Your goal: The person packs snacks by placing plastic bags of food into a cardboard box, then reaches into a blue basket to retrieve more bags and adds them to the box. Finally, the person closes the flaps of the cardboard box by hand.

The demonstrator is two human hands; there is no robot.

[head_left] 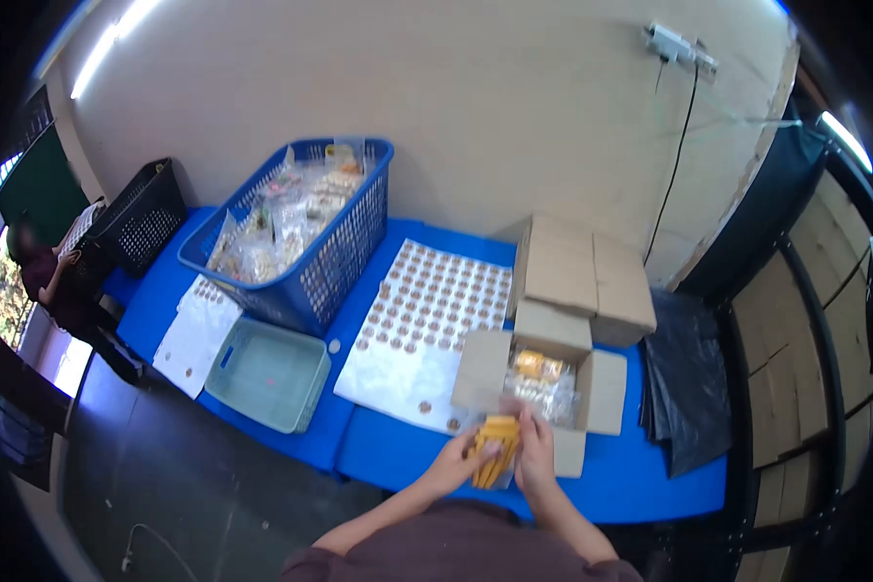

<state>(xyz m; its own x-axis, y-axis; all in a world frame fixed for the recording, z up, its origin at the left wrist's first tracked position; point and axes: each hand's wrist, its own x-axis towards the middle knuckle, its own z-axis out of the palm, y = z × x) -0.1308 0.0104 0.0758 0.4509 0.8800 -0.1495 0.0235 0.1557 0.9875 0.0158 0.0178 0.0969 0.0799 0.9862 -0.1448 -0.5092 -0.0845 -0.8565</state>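
My left hand (pixel 452 466) is closed around the left side of a clear plastic packet of orange-yellow sticks (pixel 493 469). On its other side, my right hand (pixel 535 456) grips the packet's right edge near the top. Just beyond both hands stands an open cardboard box (pixel 603 393), its flaps folded outward. Inside it lie an orange packet (pixel 539 365) and some whitish packets (pixel 541 398) in clear plastic. Left of the box, a white sheet (pixel 386 376) carries rows of round brownish stickers, with a few stray ones near its front edge.
A blue basket (pixel 344 254) full of packets stands behind a pale green tray (pixel 306 373). Closed cartons (pixel 563 267) sit behind the open box. Black plastic sheets (pixel 686 383) hang at the table's right end. A person (pixel 63 291) stands far left by a black crate (pixel 145 218).
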